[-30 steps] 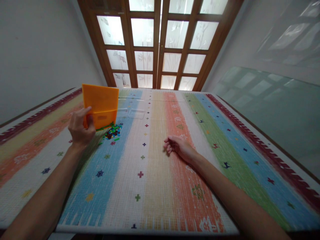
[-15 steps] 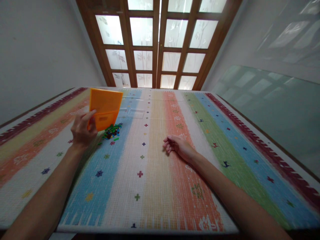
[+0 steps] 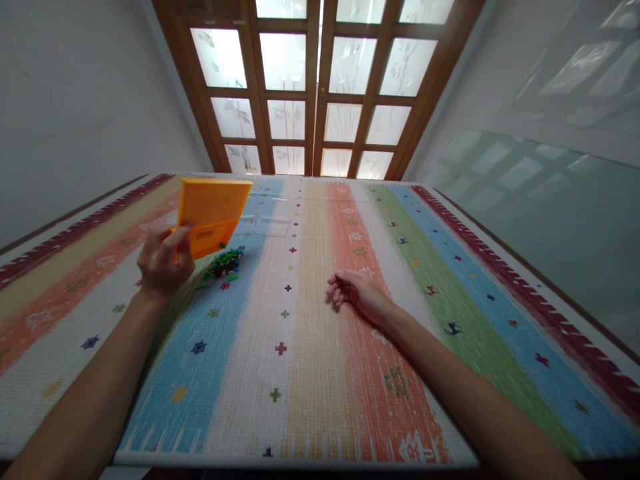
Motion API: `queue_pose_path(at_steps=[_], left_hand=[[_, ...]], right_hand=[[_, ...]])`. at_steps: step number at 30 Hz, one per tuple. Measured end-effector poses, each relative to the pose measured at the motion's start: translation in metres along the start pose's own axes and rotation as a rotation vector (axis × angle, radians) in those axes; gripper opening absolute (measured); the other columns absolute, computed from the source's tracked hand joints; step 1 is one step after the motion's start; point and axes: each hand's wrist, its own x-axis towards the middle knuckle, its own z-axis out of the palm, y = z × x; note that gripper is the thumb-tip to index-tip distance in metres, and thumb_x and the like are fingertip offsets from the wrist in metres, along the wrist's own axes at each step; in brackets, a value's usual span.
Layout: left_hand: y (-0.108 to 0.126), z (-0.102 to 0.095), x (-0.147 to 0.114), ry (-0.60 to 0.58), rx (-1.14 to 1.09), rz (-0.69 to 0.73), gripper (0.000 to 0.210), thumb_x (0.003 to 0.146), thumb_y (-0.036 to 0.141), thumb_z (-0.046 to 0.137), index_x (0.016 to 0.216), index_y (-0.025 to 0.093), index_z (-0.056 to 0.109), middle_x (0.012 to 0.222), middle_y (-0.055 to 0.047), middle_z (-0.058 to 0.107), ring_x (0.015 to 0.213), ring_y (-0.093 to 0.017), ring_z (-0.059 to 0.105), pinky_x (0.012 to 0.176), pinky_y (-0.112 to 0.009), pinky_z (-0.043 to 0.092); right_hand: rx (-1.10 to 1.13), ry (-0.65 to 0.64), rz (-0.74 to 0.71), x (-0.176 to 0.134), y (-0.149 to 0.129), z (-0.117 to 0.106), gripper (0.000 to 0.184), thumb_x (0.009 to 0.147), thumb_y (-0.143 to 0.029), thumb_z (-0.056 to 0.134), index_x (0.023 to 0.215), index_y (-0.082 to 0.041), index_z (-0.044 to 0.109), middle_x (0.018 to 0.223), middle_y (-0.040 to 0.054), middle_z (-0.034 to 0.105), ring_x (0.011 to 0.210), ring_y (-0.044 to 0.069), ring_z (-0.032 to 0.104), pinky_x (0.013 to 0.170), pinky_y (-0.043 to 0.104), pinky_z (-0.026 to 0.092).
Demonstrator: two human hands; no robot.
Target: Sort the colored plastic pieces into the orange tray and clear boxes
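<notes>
My left hand [image 3: 166, 260] is closed on the left edge of an orange plastic tray [image 3: 213, 203], thumb and fingers pinching it. The shallow tray is held tilted, its lower edge just above a heap of small toy bricks [image 3: 225, 263], mostly green with some blue, yellow and dark ones. A small green piece [image 3: 223, 245] shows at that lower edge; whether it touches the tray I cannot tell. On the cloth to the right, my right hand [image 3: 353, 291] rests on its side, fingers loosely curled and partly apart, holding nothing.
A striped, patterned tablecloth [image 3: 315, 333] covers the table. Clear plastic trays [image 3: 271, 227] lie flat beyond the brick heap. Wood-framed glass doors [image 3: 315, 100] stand past the far edge, with walls on both sides.
The orange tray has tipped further, its upper right corner shifting right and its lower edge rising slightly off the bricks. My left hand has moved slightly left. My right hand stays in place.
</notes>
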Motion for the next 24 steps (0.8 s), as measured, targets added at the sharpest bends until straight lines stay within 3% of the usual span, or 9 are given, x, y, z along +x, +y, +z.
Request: queue_pose_path(at_steps=[4, 11, 13, 15, 17, 18, 19, 22, 24], left_hand=[[0.002, 0.0, -0.002, -0.092, -0.024, 0.025, 0.024, 0.099, 0.028, 0.063, 0.117, 0.043, 0.07, 0.1, -0.01, 0.072, 0.092, -0.028, 0.073, 0.089, -0.054, 0.059], [0.005, -0.002, 0.001, -0.082, -0.042, -0.054, 0.012, 0.096, 0.038, 0.069, 0.107, 0.034, 0.072, 0.095, -0.01, 0.07, 0.089, -0.026, 0.071, 0.088, -0.05, 0.059], [0.014, -0.001, 0.003, -0.027, -0.087, -0.088, 0.014, 0.095, 0.041, 0.071, 0.104, 0.03, 0.072, 0.096, -0.008, 0.07, 0.092, -0.025, 0.07, 0.091, -0.047, 0.058], [0.034, 0.003, 0.005, 0.106, -0.132, -0.11, 0.02, 0.096, 0.04, 0.069, 0.109, 0.024, 0.069, 0.099, -0.007, 0.07, 0.095, -0.022, 0.068, 0.094, -0.045, 0.058], [0.064, 0.007, 0.005, 0.148, -0.203, -0.213, 0.025, 0.098, 0.031, 0.066, 0.12, 0.02, 0.065, 0.11, -0.006, 0.07, 0.098, -0.02, 0.067, 0.093, -0.041, 0.057], [0.081, 0.01, 0.004, 0.188, -0.258, -0.273, 0.027, 0.096, 0.027, 0.067, 0.121, 0.019, 0.064, 0.11, -0.005, 0.07, 0.089, -0.017, 0.065, 0.084, -0.036, 0.058], [0.099, 0.012, 0.003, 0.158, -0.345, -0.358, 0.03, 0.095, 0.024, 0.066, 0.124, 0.019, 0.063, 0.113, -0.004, 0.07, 0.084, -0.015, 0.065, 0.079, -0.033, 0.058], [0.15, 0.015, -0.006, -0.062, -0.639, -0.552, 0.036, 0.092, 0.024, 0.065, 0.128, 0.02, 0.063, 0.115, -0.005, 0.072, 0.091, -0.017, 0.068, 0.082, -0.031, 0.058], [0.176, 0.013, -0.013, -0.221, -0.805, -0.672, 0.037, 0.092, 0.029, 0.064, 0.128, 0.022, 0.063, 0.12, -0.007, 0.072, 0.103, -0.02, 0.07, 0.09, -0.034, 0.057]], right_hand=[[-0.007, 0.001, -0.009, 0.0, 0.0, 0.0, 0.025, 0.092, -0.039, 0.069, 0.085, -0.015, 0.07, 0.077, 0.009, 0.075, 0.057, 0.015, 0.066, 0.054, 0.027, 0.056], [-0.036, 0.018, -0.019, 0.001, 0.0, 0.001, 0.028, 0.087, -0.043, 0.071, 0.084, -0.016, 0.07, 0.076, 0.0085, 0.075, 0.057, 0.014, 0.065, 0.053, 0.026, 0.055], [-0.089, 0.027, -0.037, 0.0, 0.001, 0.003, 0.031, 0.086, -0.047, 0.069, 0.085, -0.016, 0.069, 0.075, 0.008, 0.074, 0.056, 0.015, 0.064, 0.053, 0.027, 0.055], [-0.206, 0.06, -0.087, -0.002, 0.003, 0.007, 0.033, 0.09, -0.049, 0.061, 0.085, -0.017, 0.066, 0.073, 0.0066, 0.072, 0.054, 0.015, 0.062, 0.051, 0.028, 0.053], [-0.447, 0.146, -0.242, -0.008, 0.005, 0.013, 0.031, 0.096, -0.045, 0.053, 0.083, -0.019, 0.064, 0.07, 0.004, 0.069, 0.053, 0.015, 0.059, 0.051, 0.028, 0.049], [-0.615, 0.206, -0.38, -0.011, 0.007, 0.017, 0.029, 0.098, -0.041, 0.052, 0.081, -0.02, 0.063, 0.068, 0.0025, 0.066, 0.054, 0.014, 0.057, 0.052, 0.028, 0.047], [-0.809, 0.257, -0.565, -0.015, 0.007, 0.02, 0.025, 0.098, -0.035, 0.054, 0.081, -0.02, 0.063, 0.068, 0.0015, 0.064, 0.057, 0.014, 0.056, 0.055, 0.028, 0.045], [-1.245, 0.235, -1.185, -0.028, 0.008, 0.032, 0.004, 0.094, -0.02, 0.062, 0.092, -0.02, 0.066, 0.073, 0.0012, 0.065, 0.065, 0.015, 0.057, 0.062, 0.03, 0.043], [-1.36, 0.146, -1.456, -0.033, 0.007, 0.039, 0.006, 0.092, -0.019, 0.066, 0.098, -0.02, 0.067, 0.075, 0.0015, 0.066, 0.067, 0.016, 0.057, 0.063, 0.031, 0.042]])
